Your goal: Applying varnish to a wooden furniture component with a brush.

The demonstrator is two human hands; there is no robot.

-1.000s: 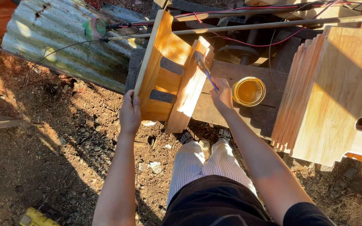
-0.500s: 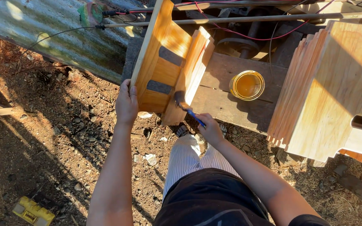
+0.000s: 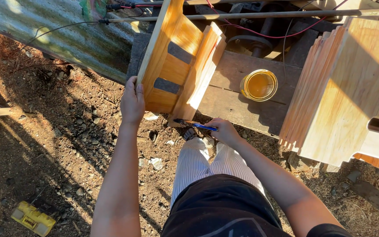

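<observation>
Down from the tin, right hand (image 3: 224, 130) had brought the brush (image 3: 194, 124) to the box's lower edge.
Left hand (image 3: 132, 102) gripped the smooth, honey-coloured wooden box (image 3: 178, 66) at its nine o'clock side; right fingers pinched the blue-handled brush at six o'clock. Round varnish tin (image 3: 259, 85) sat at three o'clock on rough planks (image 3: 233, 94).

No labels, signs or screens; sole container: round open tin (image 3: 259, 85), yellow-rimmed, amber liquid inside, on dark wooden plank (image 3: 237, 94).
</observation>
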